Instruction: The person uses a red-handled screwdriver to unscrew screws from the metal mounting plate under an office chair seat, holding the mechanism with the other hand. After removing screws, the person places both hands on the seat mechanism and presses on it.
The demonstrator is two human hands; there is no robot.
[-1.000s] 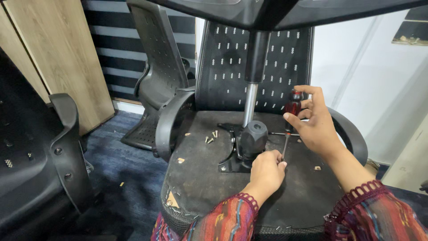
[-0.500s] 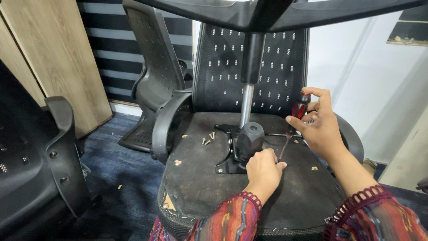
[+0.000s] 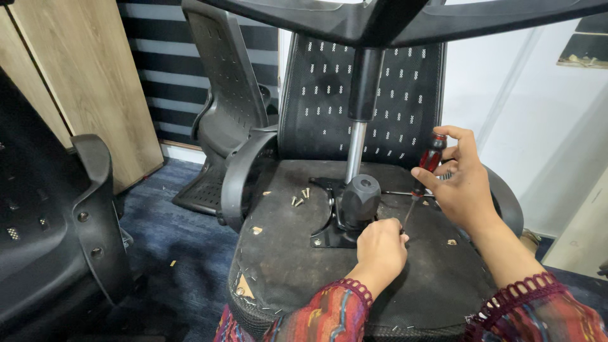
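Centrally, the right hand (image 3: 465,190) pinches a light, stiff screwdriver (image 3: 423,174) by its grippy red handle; the left hand (image 3: 380,247), loosely curled and holding nothing visible, steadies its tip on the seat (image 3: 297,266).

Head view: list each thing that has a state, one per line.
Chair: upside down, underside facing up.
Screwdriver: held tilted, tip down by the mechanism plate.
Loose screws: lying on the underside.
Right hand: gripping the handle.
Left hand: closed at the tip.
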